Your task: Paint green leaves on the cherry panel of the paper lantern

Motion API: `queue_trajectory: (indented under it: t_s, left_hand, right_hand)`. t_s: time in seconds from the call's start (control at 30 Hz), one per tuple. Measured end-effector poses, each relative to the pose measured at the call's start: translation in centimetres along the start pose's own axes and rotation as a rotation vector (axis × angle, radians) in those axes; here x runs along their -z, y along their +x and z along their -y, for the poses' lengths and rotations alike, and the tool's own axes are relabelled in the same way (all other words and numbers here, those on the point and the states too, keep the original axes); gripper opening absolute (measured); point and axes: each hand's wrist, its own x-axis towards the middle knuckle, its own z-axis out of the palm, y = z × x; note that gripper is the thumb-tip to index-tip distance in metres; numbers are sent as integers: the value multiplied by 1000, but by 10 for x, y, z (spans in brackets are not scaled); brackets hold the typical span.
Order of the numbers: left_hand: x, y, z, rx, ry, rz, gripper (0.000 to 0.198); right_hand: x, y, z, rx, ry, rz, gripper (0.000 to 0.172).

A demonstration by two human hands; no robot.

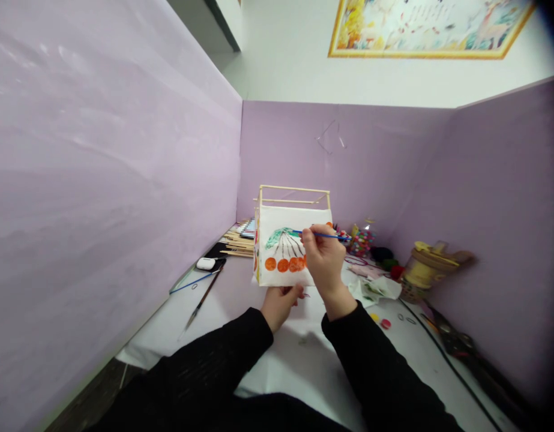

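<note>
A box-shaped frame of thin wooden sticks (295, 188) has a white painted panel (277, 217) on its near side. The panel shows orange discs in a row, dark stems and a green leaf shape. My right hand (325, 258) is closed round a thin blue paintbrush (331, 236), whose tip lies at the green paint. Below the panel, my left hand (280, 305) grips the frame's lower edge, with its fingertips partly hidden under it.
On the left of the table (286, 366) lie a brown brush (206, 298), a blue brush (193, 282), a white case (205, 263) and wooden sticks (238, 245). Crumpled tissue (380, 288), a jar of colourful balls (362, 240) and a yellow container (423, 270) stand right. Purple partitions surround it.
</note>
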Motion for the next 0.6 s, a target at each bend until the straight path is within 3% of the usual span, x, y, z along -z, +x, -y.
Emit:
queue_trajectory:
  t_s: [0.23,0.43,0.6]
  left_hand:
    - [-1,0,-4,-19,-9,2,42]
    - [0,1,0,-16,-13,14,41]
    - [0,1,-1,-12,-13,-10,39]
  right_hand:
    - [-7,-6,7,80,10,104,17]
    - [-6,-6,9,65,1,43,19]
    - [-6,-4,3,-133,142,124,21]
